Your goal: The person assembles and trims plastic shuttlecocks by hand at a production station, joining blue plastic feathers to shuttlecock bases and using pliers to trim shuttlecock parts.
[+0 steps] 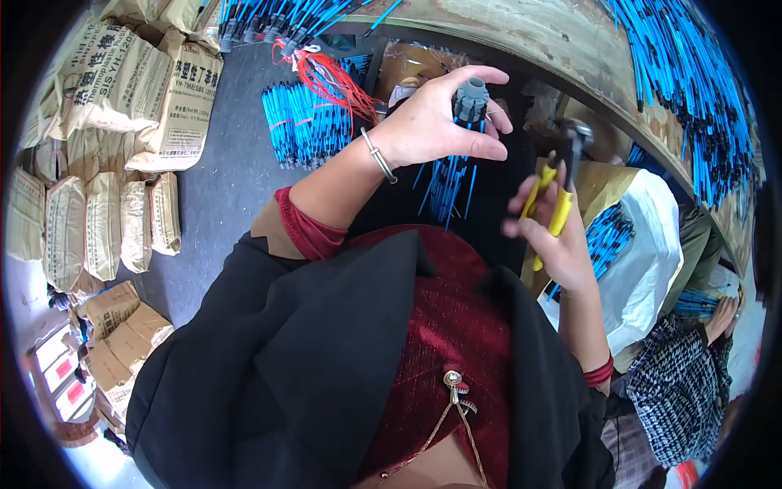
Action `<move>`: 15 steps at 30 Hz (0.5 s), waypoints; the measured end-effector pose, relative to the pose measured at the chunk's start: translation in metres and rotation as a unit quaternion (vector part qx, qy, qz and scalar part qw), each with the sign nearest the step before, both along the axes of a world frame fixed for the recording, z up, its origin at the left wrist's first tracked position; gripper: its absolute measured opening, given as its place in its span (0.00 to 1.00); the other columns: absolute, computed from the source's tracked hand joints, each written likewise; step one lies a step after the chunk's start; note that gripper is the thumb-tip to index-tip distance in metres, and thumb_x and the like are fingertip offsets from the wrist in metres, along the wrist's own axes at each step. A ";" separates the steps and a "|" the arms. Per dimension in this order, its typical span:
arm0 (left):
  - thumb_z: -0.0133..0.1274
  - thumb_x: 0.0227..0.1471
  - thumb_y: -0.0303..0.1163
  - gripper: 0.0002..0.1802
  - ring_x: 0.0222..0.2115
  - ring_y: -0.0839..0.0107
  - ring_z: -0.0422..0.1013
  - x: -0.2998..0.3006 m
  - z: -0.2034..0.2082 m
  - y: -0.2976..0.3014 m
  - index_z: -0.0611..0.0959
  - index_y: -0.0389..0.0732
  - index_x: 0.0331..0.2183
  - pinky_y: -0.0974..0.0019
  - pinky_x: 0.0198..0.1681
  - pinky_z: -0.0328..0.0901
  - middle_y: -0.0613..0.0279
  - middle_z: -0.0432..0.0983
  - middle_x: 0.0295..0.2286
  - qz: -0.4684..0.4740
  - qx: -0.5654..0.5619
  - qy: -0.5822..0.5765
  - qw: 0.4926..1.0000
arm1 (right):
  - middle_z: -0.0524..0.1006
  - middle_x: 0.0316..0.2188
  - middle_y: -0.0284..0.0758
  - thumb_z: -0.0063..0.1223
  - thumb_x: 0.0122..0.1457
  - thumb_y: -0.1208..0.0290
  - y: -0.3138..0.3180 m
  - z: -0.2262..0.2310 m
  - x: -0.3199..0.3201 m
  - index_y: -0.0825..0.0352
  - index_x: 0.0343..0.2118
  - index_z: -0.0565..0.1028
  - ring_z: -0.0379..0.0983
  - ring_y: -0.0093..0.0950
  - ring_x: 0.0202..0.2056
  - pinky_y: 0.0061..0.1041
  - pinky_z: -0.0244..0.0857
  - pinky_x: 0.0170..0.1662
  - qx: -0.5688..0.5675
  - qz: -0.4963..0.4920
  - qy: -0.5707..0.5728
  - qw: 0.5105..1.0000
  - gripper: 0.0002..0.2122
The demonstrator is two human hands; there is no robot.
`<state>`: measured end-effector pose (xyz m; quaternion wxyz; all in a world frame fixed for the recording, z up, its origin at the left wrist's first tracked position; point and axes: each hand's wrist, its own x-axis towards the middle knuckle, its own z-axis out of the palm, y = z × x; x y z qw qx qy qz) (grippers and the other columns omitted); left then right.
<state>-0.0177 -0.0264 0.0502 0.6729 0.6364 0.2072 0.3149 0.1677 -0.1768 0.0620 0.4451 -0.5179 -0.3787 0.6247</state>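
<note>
Grey ribbed cluster [471, 104], cylindrical, hollow at the top: located on the wearer's side of the bench [521, 31], short of its near edge, within the curve of the left hand [428, 122]. Forefinger and thumb are set apart on either side; whether the cluster is clamped by the remaining fingers cannot be told. The ribbed end is turned upward, presumably to be kept in sight; slender blue rods [444, 191] are seen below, their join to the cluster hidden. Yellow-handled pincers [561, 213], one pair: held by the right hand [560, 254], its fingers closed around the handles, the metal head left uncovered, probably for free use. Blue rods with black ends [680, 61], loose mass: laid along the bench's right end, tips over the near edge, seemingly for easy reach. Banded blue bundles [305, 122]: laid on the floor [232, 155], apparently strapped for counting or carrying; red cord [342, 85] is placed beside them. White sack [648, 244], mouth open: further blue rods [603, 236] are contained. Brown paper sacks [102, 220], stacked at left: contents not shown.
</note>
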 end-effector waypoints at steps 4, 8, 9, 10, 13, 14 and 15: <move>0.65 0.33 0.27 0.30 0.30 0.76 0.71 0.000 0.001 -0.001 0.73 0.34 0.42 0.72 0.37 0.66 0.61 0.76 0.28 0.000 -0.026 0.017 1.000 | 0.61 0.46 0.44 0.55 0.41 0.82 0.024 -0.011 0.012 0.61 0.52 0.61 0.60 0.39 0.47 0.43 0.56 0.51 0.318 -0.043 -0.604 0.729 0.31; 0.66 0.32 0.27 0.24 0.28 0.76 0.70 -0.007 0.003 0.002 0.76 0.36 0.37 0.73 0.34 0.65 0.63 0.75 0.27 0.013 0.067 0.062 0.996 | 0.61 0.47 0.43 0.55 0.37 0.85 0.037 0.006 0.012 0.60 0.51 0.64 0.57 0.43 0.50 0.42 0.50 0.55 0.398 -0.018 -0.713 0.577 0.32; 0.66 0.32 0.28 0.22 0.27 0.77 0.70 -0.008 0.004 0.004 0.77 0.37 0.34 0.74 0.34 0.65 0.65 0.75 0.26 0.020 0.115 0.083 0.990 | 0.61 0.47 0.43 0.55 0.37 0.85 0.041 0.008 0.008 0.60 0.51 0.64 0.57 0.43 0.50 0.42 0.50 0.55 0.404 -0.017 -0.712 0.575 0.32; 0.66 0.32 0.28 0.22 0.27 0.77 0.70 -0.010 0.004 0.004 0.77 0.37 0.34 0.74 0.34 0.65 0.65 0.75 0.26 0.026 0.118 0.083 0.989 | 0.62 0.47 0.42 0.55 0.37 0.85 0.042 0.010 0.003 0.61 0.50 0.65 0.58 0.43 0.49 0.41 0.52 0.54 0.399 -0.024 -0.721 0.566 0.31; 0.67 0.32 0.29 0.21 0.26 0.78 0.68 -0.015 0.003 0.000 0.78 0.38 0.32 0.75 0.33 0.64 0.68 0.74 0.24 0.040 0.039 0.094 0.994 | 0.63 0.47 0.40 0.55 0.37 0.85 0.038 0.009 -0.009 0.62 0.49 0.67 0.59 0.42 0.48 0.39 0.55 0.52 0.391 -0.037 -0.738 0.549 0.30; 0.67 0.32 0.29 0.21 0.26 0.78 0.68 -0.016 0.002 -0.001 0.78 0.38 0.32 0.75 0.33 0.64 0.68 0.74 0.24 0.043 0.039 0.094 0.994 | 0.65 0.45 0.40 0.55 0.37 0.85 0.031 0.001 -0.012 0.62 0.49 0.67 0.61 0.42 0.47 0.38 0.57 0.51 0.372 -0.038 -0.715 0.591 0.30; 0.67 0.32 0.29 0.21 0.26 0.78 0.69 -0.016 0.000 -0.005 0.78 0.37 0.32 0.75 0.33 0.64 0.68 0.74 0.24 0.046 0.049 0.100 0.993 | 0.66 0.43 0.40 0.56 0.37 0.84 0.021 -0.007 -0.015 0.62 0.49 0.67 0.63 0.41 0.45 0.37 0.59 0.50 0.347 -0.039 -0.690 0.633 0.29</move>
